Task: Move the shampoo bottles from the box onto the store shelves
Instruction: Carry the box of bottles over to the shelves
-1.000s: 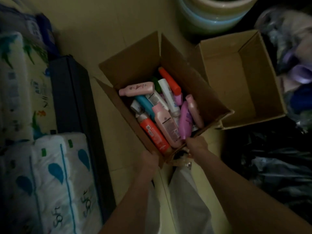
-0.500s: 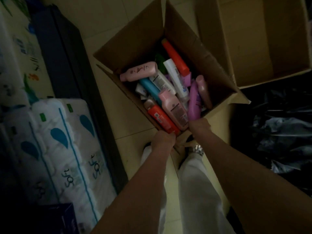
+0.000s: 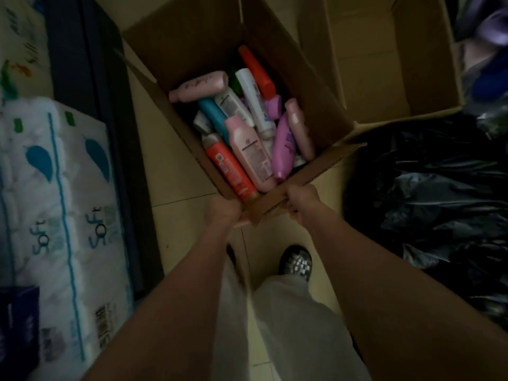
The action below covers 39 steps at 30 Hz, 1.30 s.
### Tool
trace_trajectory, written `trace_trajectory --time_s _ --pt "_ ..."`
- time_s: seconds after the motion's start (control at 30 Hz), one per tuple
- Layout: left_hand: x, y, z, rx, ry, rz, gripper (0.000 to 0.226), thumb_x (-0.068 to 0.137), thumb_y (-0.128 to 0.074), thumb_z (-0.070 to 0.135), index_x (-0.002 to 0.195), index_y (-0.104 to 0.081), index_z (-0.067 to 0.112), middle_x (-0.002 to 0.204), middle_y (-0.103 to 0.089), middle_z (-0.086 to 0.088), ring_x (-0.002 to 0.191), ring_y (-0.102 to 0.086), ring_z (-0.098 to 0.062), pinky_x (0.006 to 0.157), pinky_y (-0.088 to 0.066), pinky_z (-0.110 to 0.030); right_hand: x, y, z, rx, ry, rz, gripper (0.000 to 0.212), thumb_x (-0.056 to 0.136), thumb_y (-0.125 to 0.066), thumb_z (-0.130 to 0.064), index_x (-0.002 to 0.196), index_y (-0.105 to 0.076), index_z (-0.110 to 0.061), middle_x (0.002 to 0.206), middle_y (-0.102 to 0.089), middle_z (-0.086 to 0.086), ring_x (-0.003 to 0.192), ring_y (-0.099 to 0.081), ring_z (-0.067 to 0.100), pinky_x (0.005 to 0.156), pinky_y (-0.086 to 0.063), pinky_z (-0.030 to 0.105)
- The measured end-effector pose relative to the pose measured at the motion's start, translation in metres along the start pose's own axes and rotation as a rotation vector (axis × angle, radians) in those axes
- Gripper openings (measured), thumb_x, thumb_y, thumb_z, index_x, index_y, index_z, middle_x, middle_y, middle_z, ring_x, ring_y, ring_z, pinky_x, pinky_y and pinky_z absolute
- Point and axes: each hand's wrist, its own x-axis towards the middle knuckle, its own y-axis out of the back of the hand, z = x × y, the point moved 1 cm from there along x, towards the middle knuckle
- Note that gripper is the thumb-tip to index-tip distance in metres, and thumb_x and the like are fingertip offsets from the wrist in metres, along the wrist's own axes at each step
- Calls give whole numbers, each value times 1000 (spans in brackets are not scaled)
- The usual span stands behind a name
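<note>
both hands grip the near edge of the open box [image 3: 192,37] full of shampoo bottles [image 3: 248,149].

the left hand [image 3: 224,213] curls its fingers around the near corner of the cardboard and the right hand [image 3: 301,200] clenches the near rim just beside it. the bottles lie jumbled inside: a pink bottle [image 3: 199,86] across the far left, a red bottle [image 3: 233,171] and a purple bottle [image 3: 284,147] nearest the hands. the box sits on the tiled floor [image 3: 170,171], touching a second cardboard box [image 3: 384,50] on its right. packs of paper rolls [image 3: 55,202] lie to the left, black plastic bags [image 3: 439,193] to the right, and a patterned shoe [image 3: 297,261] shows below the hands.
</note>
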Motion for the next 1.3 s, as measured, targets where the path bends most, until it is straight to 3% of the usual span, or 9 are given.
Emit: trace_trajectory --time_s 0.13,0.3,0.47,0.6,0.7,0.77,1.03,1.17,1.3 --pt "-19 12 -32 75 -109 72 29 85 -46 6 58 -52 8 30 -51 2 35 -56 -13 47 -42 -23 -17 -2 31 38 78 4 45 54 -54 -28 98 -57 -16 92 -60 12 66 -50 23 50 -36 25" --pt "-73 25 -100 297 -237 43 25 88 -49 11 64 -56 7 54 -47 -1 56 -47 -19 47 -33 -24 -51 -1 105 72 85 50 51 63 -63 -20 111 -61 -4 104 -68 17 84 -68 34 75 -58 49" --pt "-128 25 -193 369 -198 -52 23 89 -47 17 82 -66 6 59 -58 -1 46 -47 -12 44 -32 -19 -117 8 207 80 38 4 40 78 -60 -20 113 -57 -2 98 -64 11 85 -64 27 65 -58 32" --pt "-171 14 -276 404 -138 -109 22 90 -50 17 71 -57 8 60 -52 -2 27 -43 -4 32 -32 -18 -154 19 306 99 -62 14 45 70 -62 -19 112 -60 -3 101 -68 18 83 -67 32 68 -58 47" --pt "-195 6 -341 448 -125 -106 21 85 -52 15 69 -62 5 54 -54 -4 45 -54 -14 43 -33 -20 -178 25 372 121 -82 22 39 70 -61 -18 106 -62 -2 96 -67 16 77 -61 27 61 -53 34" --pt "-209 3 -385 432 -111 -101 19 83 -52 12 74 -65 2 62 -60 -9 66 -58 -25 57 -36 -22 -192 28 413 97 -85 42 46 65 -58 -20 107 -62 -1 95 -66 16 76 -60 26 76 -54 37" --pt "-243 -13 -518 301 -76 -116 25 85 -53 12 60 -54 7 63 -56 -11 60 -52 -25 60 -41 -29 -265 41 531 123 -69 97 7 83 -54 -10 88 -57 -10 94 -64 12 90 -65 32 85 -55 47" --pt "-275 -13 -569 276 -122 -75 16 86 -54 9 72 -60 4 72 -56 -11 71 -52 -24 56 -37 -26 -286 47 586 88 -76 61 31 82 -56 -15 110 -62 -4 107 -66 16 96 -65 33 88 -53 44" --pt "-307 -32 -611 308 -151 -78 33 90 -50 7 58 -44 13 67 -51 -5 63 -49 -21 53 -37 -25 -300 62 639 59 -48 0 51 72 -60 -24 117 -59 -1 111 -65 15 98 -63 30 91 -52 44"
